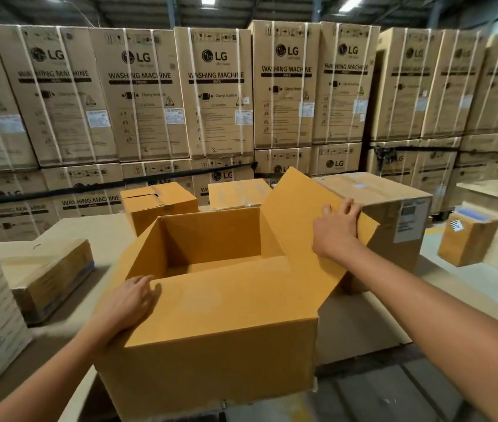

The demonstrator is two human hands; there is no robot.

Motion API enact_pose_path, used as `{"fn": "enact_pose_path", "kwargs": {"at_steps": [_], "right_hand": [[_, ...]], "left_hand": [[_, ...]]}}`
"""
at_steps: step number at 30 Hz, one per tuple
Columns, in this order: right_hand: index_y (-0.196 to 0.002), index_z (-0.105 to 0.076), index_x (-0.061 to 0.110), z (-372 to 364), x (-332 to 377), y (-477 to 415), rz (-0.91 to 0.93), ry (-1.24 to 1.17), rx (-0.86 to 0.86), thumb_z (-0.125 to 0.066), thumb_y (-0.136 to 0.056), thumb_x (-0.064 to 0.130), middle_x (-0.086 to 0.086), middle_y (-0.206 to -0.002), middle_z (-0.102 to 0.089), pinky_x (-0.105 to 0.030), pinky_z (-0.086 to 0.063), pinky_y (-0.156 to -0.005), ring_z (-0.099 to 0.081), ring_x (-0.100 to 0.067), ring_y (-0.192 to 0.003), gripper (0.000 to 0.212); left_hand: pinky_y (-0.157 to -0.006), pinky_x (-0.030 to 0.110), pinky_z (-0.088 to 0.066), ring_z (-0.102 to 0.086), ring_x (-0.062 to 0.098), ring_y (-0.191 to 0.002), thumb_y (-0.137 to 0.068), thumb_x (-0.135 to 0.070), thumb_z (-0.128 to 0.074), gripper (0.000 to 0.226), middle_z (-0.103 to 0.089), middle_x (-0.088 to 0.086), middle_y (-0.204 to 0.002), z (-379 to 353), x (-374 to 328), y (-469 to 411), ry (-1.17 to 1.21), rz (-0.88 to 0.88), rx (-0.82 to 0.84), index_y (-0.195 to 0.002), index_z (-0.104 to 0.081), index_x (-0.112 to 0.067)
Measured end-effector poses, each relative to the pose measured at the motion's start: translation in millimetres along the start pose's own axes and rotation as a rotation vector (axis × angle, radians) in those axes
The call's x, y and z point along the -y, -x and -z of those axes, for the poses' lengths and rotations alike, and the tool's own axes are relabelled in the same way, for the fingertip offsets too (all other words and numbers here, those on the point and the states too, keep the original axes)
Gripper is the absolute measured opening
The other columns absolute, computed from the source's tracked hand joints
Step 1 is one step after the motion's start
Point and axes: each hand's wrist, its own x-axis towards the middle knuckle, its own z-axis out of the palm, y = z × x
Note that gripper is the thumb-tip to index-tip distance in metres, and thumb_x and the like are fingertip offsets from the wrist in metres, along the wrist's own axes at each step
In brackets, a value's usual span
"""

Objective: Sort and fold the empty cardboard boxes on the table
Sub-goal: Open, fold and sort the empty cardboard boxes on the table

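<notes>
Left hand [129, 303] lies flat on the near flap [235, 300] of the open box [211, 370], right hand [334, 231] seemingly gripping the raised flap [296, 208].

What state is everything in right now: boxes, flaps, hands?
Open box: upright, top open, looks empty.
Near flap: folded inward, lying flat.
Right flap: raised, leaning outward.
Left hand: resting flat on near flap.
Right hand: gripping right flap's edge.
Small box behind: closed.
Large box at right: closed, labelled.
</notes>
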Motion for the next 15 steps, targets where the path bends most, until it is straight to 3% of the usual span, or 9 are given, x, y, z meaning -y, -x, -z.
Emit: {"fn": "enact_pose_path", "kwargs": {"at_steps": [3,5,7,10,12,15], "right_hand": [[-0.140,-0.050,0.028,-35.7,-3.3,-6.0,-0.016,-0.216,0.157,-0.039,-0.094,0.061,-0.014,-0.159,-0.026,-0.082,0.006,-0.102,-0.006,-0.054,-0.145,0.058],[-0.142,-0.047,0.025,-67.1,7.5,-8.1,0.038,-0.477,0.265,-0.030,-0.095,0.067,-0.014,-0.155,-0.035,-0.074,-0.013,-0.108,-0.023,-0.047,-0.142,0.065],[-0.141,-0.048,0.022,-95.2,29.3,-2.9,0.156,-0.752,0.333,-0.027,-0.095,0.068,-0.009,-0.146,-0.049,-0.058,-0.036,-0.106,-0.045,-0.036,-0.130,0.068],[-0.143,-0.046,0.021,-118.5,59.1,6.9,0.178,-1.103,0.391,-0.032,-0.099,0.062,-0.004,-0.138,-0.057,-0.045,-0.045,-0.101,-0.056,-0.027,-0.120,0.061],[-0.142,-0.047,0.019,-121.5,64.7,6.2,0.171,-1.169,0.385,-0.035,-0.101,0.058,-0.005,-0.136,-0.059,-0.045,-0.046,-0.101,-0.057,-0.027,-0.118,0.059],[-0.142,-0.046,0.016,-116.8,62.2,-3.5,0.233,-0.979,0.334,-0.038,-0.102,0.052,-0.007,-0.136,-0.058,-0.045,-0.047,-0.100,-0.057,-0.029,-0.119,0.054]], "left_hand": [[-0.109,0.040,-0.042,-0.046,0.023,-0.136,-0.104,-0.048,-0.035,0.050,-0.045,0.005,-0.151,-1.0,-21.3,-14.0,0.079,-0.038,0.041,-0.148,-0.039,-0.025],[-0.108,0.041,-0.041,-0.045,0.025,-0.136,-0.104,-0.045,-0.036,0.050,-0.045,0.007,-0.151,-2.4,-39.8,-24.3,0.144,-0.051,0.054,-0.148,-0.039,-0.022],[-0.111,0.042,-0.038,-0.043,0.026,-0.138,-0.105,-0.044,-0.037,0.049,-0.045,0.007,-0.151,-5.2,-56.1,-33.3,0.213,-0.048,0.080,-0.148,-0.039,-0.021],[-0.113,0.043,-0.038,-0.045,0.026,-0.137,-0.104,-0.044,-0.037,0.050,-0.047,0.006,-0.149,-11.8,-69.6,-42.5,0.273,-0.043,0.138,-0.147,-0.041,-0.019],[-0.110,0.042,-0.042,-0.050,0.025,-0.131,-0.104,-0.047,-0.037,0.051,-0.051,0.006,-0.146,-16.1,-72.2,-46.2,0.303,-0.019,0.182,-0.145,-0.043,-0.018],[-0.106,0.045,-0.045,-0.057,0.022,-0.119,-0.101,-0.055,-0.037,0.051,-0.059,0.001,-0.134,-15.1,-71.7,-50.1,0.254,0.009,0.256,-0.137,-0.052,-0.022]]}}
